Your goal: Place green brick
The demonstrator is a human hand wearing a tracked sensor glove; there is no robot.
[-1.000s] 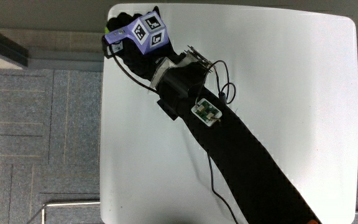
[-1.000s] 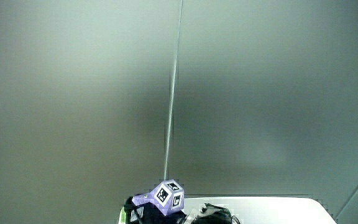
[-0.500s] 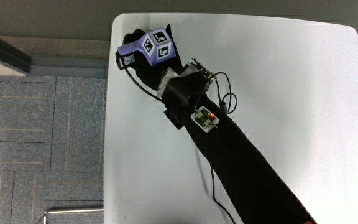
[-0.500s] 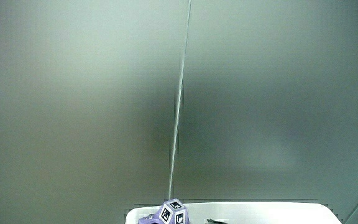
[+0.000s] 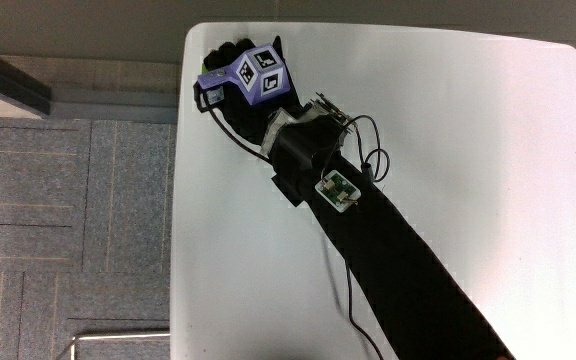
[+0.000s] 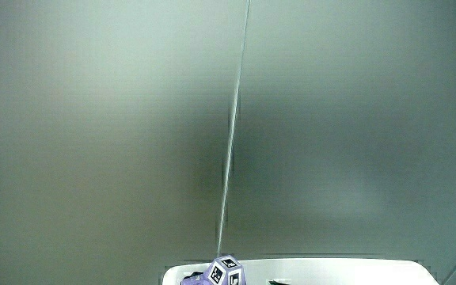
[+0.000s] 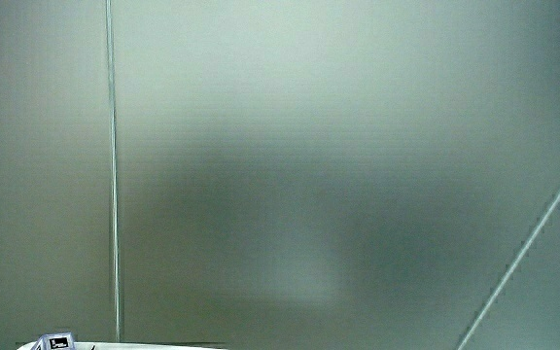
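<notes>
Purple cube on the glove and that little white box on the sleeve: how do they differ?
The cube is purple with black-and-white square markings; the white box has a green middle. The cube stands bulky on the back of the hand; the box lies flat on the forearm, nearer the person. Both are worn on black fabric.

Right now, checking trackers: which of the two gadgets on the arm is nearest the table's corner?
The purple patterned cube on the back of the hand; the small white module rides the forearm, nearer the person.
</notes>
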